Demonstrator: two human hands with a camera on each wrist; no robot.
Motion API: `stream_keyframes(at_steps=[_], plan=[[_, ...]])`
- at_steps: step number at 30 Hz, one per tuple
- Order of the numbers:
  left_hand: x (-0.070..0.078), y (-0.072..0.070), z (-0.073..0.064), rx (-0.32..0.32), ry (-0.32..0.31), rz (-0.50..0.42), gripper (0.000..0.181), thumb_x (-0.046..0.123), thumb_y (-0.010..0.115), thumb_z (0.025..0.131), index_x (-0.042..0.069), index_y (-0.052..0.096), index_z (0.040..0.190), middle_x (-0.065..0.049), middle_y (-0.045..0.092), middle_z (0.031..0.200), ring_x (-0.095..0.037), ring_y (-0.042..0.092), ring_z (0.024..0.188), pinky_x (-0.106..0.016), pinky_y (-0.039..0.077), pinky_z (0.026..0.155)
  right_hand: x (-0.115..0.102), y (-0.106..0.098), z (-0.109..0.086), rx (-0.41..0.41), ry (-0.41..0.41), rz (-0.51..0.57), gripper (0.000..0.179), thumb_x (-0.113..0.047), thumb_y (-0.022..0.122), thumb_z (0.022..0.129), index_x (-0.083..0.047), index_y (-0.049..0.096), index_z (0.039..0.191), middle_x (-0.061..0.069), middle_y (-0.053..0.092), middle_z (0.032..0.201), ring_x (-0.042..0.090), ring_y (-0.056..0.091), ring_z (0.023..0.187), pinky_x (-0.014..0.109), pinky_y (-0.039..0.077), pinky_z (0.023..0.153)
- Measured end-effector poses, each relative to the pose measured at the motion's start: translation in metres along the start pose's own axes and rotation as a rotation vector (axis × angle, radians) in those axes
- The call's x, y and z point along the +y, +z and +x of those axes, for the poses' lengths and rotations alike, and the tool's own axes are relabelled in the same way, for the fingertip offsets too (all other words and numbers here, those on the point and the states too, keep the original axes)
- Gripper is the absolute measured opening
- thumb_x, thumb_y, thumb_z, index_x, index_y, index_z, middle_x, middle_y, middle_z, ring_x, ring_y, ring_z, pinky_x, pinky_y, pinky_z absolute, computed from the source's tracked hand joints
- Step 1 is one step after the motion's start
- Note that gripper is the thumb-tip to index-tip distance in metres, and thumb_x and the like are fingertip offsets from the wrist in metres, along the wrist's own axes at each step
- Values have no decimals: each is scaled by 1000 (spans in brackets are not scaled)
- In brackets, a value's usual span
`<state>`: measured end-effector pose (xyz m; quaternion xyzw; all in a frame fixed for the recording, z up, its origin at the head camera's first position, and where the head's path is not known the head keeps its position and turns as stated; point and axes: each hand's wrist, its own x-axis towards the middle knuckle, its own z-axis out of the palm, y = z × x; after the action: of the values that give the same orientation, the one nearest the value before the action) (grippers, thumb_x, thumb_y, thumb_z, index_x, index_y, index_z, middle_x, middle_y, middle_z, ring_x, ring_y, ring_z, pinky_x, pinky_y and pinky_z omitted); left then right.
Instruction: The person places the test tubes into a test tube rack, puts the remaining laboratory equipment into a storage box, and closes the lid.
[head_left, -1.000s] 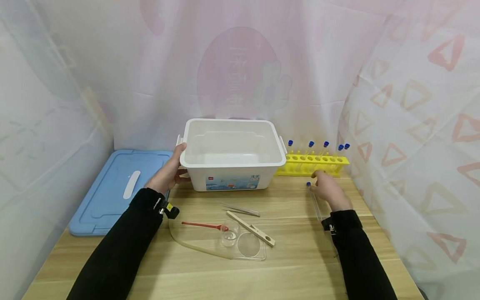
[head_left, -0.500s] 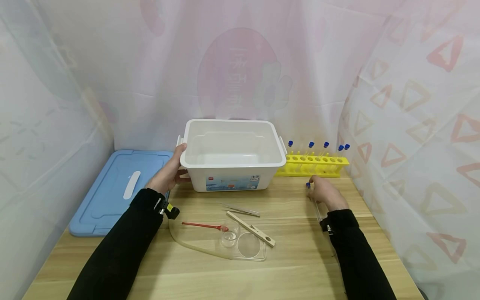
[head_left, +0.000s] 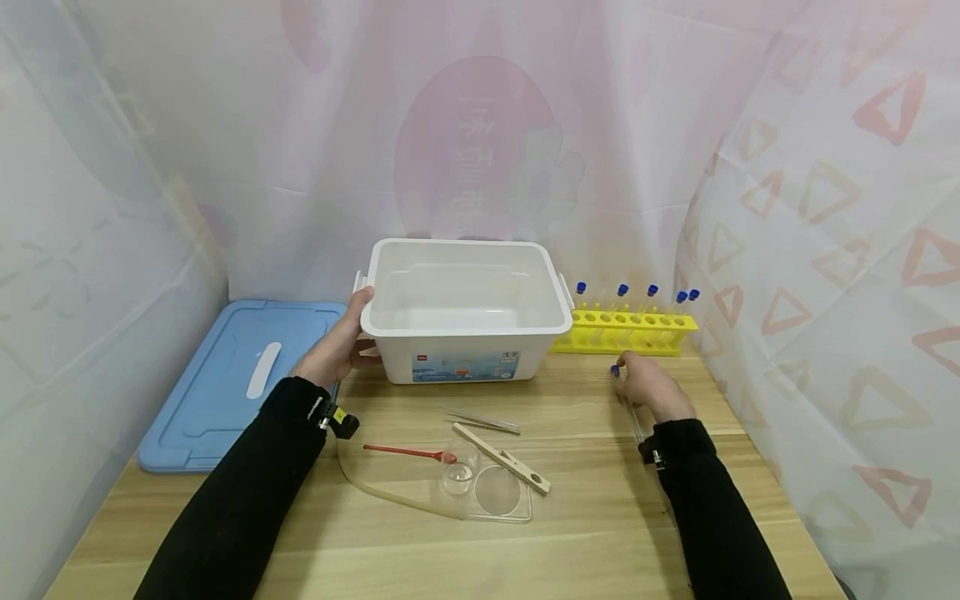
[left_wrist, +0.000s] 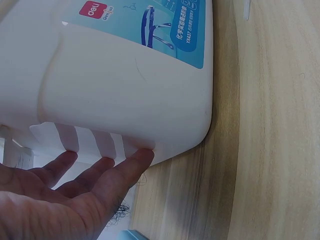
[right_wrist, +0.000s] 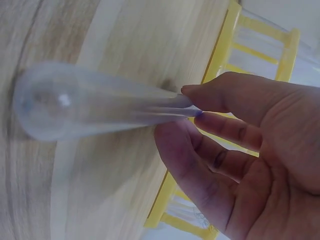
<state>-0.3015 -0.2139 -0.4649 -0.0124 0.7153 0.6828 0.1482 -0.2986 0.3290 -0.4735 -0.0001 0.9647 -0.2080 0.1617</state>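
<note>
Smooth plastic tub [head_left: 468,342], glossy transparent tube [right_wrist: 95,102], wood-grain tabletop [head_left: 585,533]

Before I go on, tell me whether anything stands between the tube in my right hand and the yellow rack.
Nothing visible does, apart from your right hand itself: its fingers pinch the tube near its blue cap, just in front of the yellow rack.

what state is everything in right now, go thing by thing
White bin: open, lid off
Blue lid: flat on the table
Yellow rack: upright, holding blue-capped tubes
Loose test tube: capped, pinched by the right hand
Left hand: fingers touching the white bin
Tweezers: lying down
Wooden clamp: lying down
Red utensil: lying down
Pale tubing: lying curved
</note>
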Motion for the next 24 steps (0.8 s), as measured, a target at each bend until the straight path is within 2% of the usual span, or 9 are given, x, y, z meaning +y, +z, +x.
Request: stream_keyframes(at_steps=[7,16,19,24], plan=[[1,1,0,3,-5,-10,106,90,24,112,17,15,190,-30,18,192,-60,27,178,-80,37,138,-1,-3,-6,36,-26,22,60,-4,67,111,4,49,167,21,75,110,28,68,88,38,57,79],[0,1,0,0,-4,-9,106,90,25,112,19,15,190,-28,18,193,-58,26,179,-79,37,139,-5,-8,-8,139,-143,54,59,1,62,110,6,49,167,11,62,91,24,54,78,38,45,73],[0,1,0,1,-4,-11,106,90,25,112,19,14,190,-28,18,193,-59,27,179,-79,37,139,-6,-9,-7,195,-179,46,59,2,61,109,7,49,166,10,62,91,23,54,77,37,44,73],[0,1,0,4,-2,-11,106,90,25,112,19,15,190,-29,18,192,-59,27,179,-80,37,138,-9,-12,-7,271,-202,52,59,1,59,112,5,48,169,16,68,102,25,57,82,40,46,77]])
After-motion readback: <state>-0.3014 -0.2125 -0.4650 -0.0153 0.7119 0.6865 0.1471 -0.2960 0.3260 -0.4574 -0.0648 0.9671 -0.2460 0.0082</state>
